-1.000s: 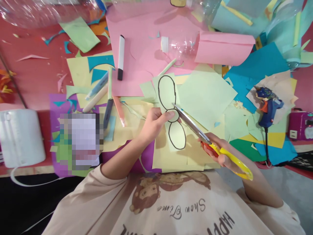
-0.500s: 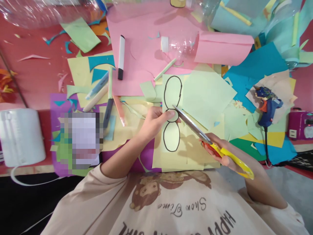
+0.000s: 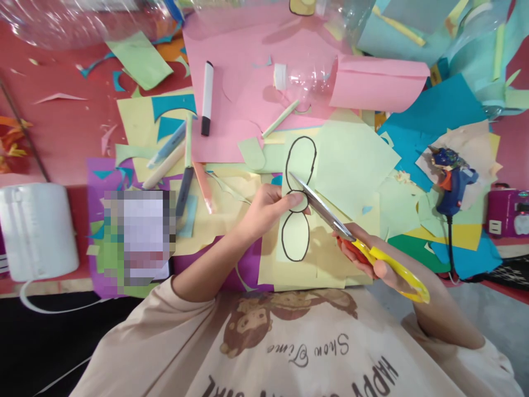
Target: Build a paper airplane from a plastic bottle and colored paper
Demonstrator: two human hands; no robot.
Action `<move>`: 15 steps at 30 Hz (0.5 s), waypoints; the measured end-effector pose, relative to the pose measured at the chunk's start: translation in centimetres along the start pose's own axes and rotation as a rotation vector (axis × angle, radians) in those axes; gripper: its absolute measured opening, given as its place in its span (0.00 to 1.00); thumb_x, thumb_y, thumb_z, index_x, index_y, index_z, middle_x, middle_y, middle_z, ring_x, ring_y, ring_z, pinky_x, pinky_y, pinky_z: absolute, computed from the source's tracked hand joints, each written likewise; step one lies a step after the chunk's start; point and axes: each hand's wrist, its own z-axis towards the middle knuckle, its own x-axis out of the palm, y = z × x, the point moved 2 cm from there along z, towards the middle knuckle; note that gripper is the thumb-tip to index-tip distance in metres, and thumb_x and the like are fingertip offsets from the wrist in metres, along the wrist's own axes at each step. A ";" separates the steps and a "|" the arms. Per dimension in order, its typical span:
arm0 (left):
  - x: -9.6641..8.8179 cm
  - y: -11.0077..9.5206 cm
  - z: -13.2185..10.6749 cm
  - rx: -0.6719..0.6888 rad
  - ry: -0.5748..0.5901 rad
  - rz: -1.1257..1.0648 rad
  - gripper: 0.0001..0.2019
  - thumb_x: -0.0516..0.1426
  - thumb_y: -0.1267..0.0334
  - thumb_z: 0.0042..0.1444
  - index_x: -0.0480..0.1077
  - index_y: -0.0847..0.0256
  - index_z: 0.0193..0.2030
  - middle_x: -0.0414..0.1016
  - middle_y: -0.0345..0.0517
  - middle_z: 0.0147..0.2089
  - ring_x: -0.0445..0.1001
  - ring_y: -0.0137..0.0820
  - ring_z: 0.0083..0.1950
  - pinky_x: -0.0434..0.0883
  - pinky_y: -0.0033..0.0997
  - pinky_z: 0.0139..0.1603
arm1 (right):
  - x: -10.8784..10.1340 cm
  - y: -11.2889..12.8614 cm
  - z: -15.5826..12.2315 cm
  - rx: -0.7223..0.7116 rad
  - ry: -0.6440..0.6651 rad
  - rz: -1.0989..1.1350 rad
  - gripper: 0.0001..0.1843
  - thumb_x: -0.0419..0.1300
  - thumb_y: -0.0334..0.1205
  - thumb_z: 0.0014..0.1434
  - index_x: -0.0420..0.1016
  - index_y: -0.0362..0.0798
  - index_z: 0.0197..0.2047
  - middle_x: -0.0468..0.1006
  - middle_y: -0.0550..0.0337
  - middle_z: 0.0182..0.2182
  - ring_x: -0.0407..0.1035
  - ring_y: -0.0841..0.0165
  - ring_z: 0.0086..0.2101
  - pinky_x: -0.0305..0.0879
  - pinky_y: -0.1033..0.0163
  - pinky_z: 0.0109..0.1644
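My left hand (image 3: 268, 212) pinches a pale green paper cutout (image 3: 298, 199) at its narrow waist. Two black-outlined lobes make up the cutout, one above and one below my thumb. My right hand (image 3: 372, 256) grips yellow-and-red handled scissors (image 3: 355, 240). Their silver blades point up-left and meet the cutout at the waist, right beside my thumb. Both hands hover over a pile of yellow and green paper sheets.
A black-and-white marker (image 3: 206, 98) lies on a pink sheet (image 3: 243, 82). A clear plastic bottle (image 3: 306, 80) lies beside a rolled pink paper (image 3: 378, 82). A blue glue gun (image 3: 452, 179) rests at the right. A white container (image 3: 35, 231) stands at the left. Pencils and paper scraps litter the red table (image 3: 58, 127).
My left hand has turned the cutout clockwise and shifted it slightly right, so the upper lobe now stands more upright. The scissors stay at the waist, almost unmoved.
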 end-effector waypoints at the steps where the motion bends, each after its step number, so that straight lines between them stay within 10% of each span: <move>1: 0.0 0.0 0.0 -0.014 -0.001 -0.003 0.13 0.60 0.57 0.51 0.78 0.63 0.22 0.77 0.43 0.21 0.72 0.26 0.22 0.69 0.23 0.22 | 0.0 -0.2 0.0 0.006 -0.014 0.023 0.49 0.44 0.81 0.47 0.60 0.51 0.58 0.59 0.66 0.27 0.47 0.75 0.22 0.46 0.66 0.21; 15: -0.2 -1.0 0.1 -0.157 0.010 0.013 0.15 0.62 0.54 0.46 0.74 0.63 0.19 0.72 0.41 0.17 0.68 0.25 0.16 0.64 0.23 0.16 | 0.0 -0.4 0.1 0.020 -0.065 0.111 0.48 0.48 0.81 0.44 0.64 0.51 0.54 0.58 0.66 0.26 0.46 0.75 0.23 0.44 0.68 0.20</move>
